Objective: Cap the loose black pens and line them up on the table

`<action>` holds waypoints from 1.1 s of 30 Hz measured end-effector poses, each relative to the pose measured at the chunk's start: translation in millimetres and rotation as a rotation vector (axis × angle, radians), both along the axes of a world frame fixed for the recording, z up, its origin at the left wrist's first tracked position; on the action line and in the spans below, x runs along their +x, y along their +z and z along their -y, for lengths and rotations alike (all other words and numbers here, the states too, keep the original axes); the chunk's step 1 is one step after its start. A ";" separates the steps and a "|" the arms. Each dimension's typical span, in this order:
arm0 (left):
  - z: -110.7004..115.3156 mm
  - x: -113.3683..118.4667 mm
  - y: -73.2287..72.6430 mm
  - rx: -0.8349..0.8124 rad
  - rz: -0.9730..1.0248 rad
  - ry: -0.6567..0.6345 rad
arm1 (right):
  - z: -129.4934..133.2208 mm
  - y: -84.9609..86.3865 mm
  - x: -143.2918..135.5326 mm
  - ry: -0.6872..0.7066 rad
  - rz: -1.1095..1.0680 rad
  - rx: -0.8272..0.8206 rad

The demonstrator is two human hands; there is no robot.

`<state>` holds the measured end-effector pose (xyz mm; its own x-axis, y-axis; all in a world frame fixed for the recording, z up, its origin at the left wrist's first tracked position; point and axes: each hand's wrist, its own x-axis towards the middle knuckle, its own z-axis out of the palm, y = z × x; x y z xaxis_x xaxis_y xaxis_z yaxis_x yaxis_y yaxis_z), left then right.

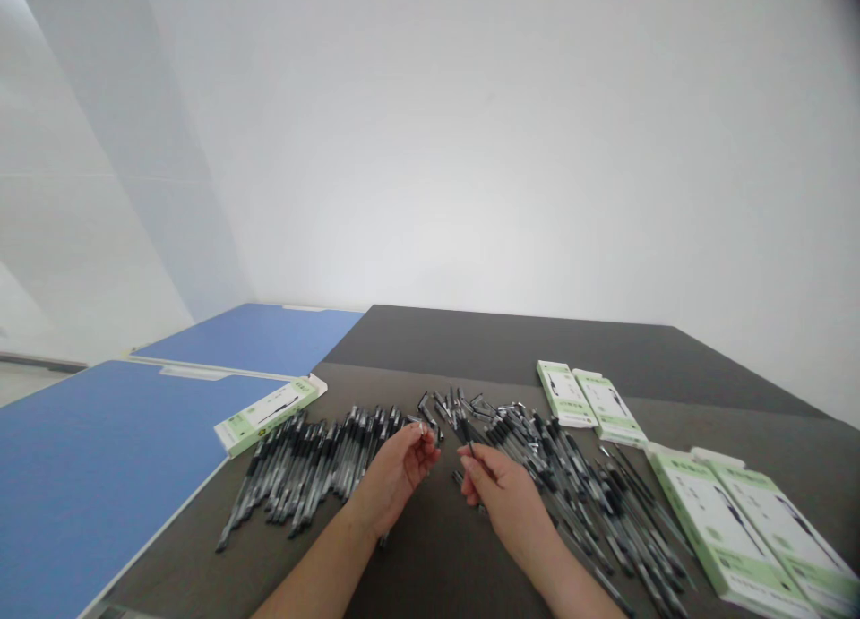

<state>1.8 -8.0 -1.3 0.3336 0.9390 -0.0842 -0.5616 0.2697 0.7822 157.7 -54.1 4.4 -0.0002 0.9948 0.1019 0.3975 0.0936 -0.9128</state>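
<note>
My right hand is closed in a pinch around a black-and-clear pen, which points up and away from me. To its left, my left hand has its fingertips pressed together on a small clear, shiny piece that looks like a pen cap, largely hidden by the fingers. Beyond both hands lie loose pen caps in a scattered heap. A spread of capped pens rests left of my left hand, roughly side by side. Right of my right hand is a messier pile of pens.
Green-and-white pen boxes lie about: one box at the left, a pair with a box at the back right, and larger-looking ones with a box at the front right. Blue panels adjoin the dark table; a white wall stands behind.
</note>
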 end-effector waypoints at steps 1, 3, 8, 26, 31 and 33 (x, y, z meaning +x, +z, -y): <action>-0.6 -1.4 0.1 -0.024 0.042 0.009 | 0.3 -1.7 -0.7 0.005 -0.003 -0.009; -1.3 -3.8 0.5 -0.064 0.103 0.014 | 1.5 -4.7 -2.8 0.029 0.027 -0.017; 0.2 -5.0 -1.1 -0.107 0.164 0.013 | 6.3 -8.4 -9.7 0.105 0.199 -0.013; 10.0 2.4 4.7 0.172 -0.258 0.101 | 6.1 -10.5 -11.0 0.112 0.288 0.036; 7.8 -0.9 3.0 0.220 -0.307 0.103 | 4.1 -15.1 -12.9 0.059 -0.016 0.011; 6.8 -1.9 2.2 0.230 -0.330 0.109 | 3.7 -14.3 -12.5 0.021 -0.091 -0.007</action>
<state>-0.1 -14.8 0.9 0.2216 0.9741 0.0458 -0.2858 0.0199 0.9581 145.2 -57.8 -9.9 -0.0123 0.9953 0.0960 0.3111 0.0950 -0.9456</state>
